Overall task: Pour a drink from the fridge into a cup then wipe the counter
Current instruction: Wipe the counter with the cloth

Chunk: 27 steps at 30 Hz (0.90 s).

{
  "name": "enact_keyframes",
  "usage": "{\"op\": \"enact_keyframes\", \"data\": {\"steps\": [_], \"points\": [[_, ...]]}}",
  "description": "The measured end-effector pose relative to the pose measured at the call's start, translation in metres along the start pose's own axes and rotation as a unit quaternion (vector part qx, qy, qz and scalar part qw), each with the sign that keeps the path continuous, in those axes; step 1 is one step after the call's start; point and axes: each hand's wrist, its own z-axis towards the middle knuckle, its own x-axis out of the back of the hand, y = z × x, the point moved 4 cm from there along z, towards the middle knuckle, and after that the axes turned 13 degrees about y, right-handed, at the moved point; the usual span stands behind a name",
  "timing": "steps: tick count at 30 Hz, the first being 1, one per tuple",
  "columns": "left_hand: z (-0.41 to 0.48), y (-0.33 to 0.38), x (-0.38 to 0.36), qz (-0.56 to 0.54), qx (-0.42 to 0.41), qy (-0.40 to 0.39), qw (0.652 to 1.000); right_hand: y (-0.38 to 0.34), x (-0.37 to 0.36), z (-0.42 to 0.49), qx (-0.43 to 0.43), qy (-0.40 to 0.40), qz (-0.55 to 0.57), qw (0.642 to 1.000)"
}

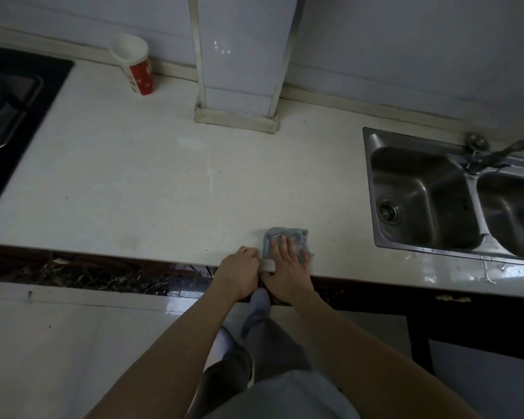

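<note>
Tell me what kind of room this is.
Most likely a home kitchen: a steel double sink with a tap, a black stove, and a white counter where the right hand presses a cloth.

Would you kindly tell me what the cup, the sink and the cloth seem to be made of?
Cup: likely paper, matte white inside, printed red outside. Sink: stainless steel, brushed grey with soft reflections. Cloth: soft fabric, perhaps microfibre, blue, folded with creases under the right hand.
</note>
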Motion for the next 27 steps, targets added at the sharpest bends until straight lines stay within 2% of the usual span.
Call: {"op": "enact_keyframes", "data": {"steps": [7,13,17,21,27], "points": [[0.040,0.004,0.014,0.051,-0.023,0.008,0.998,0.015,0.030,0.059,0.008,-0.003,-0.014,1.000],[0.096,0.001,0.026,0.041,-0.009,0.034,0.999,0.028,0.052,0.142,0.021,0.007,-0.016,1.000],[0.137,-0.012,0.034,0.069,0.014,0.016,0.997,0.036,0.071,0.212,0.042,0.016,-0.030,0.999],[0.165,-0.020,0.039,0.103,-0.006,0.008,0.995,0.041,0.093,0.280,0.068,0.027,-0.062,0.995],[0.169,-0.031,0.037,0.054,-0.028,-0.027,0.998,0.044,0.118,0.353,0.105,0.039,-0.096,0.989]]}}
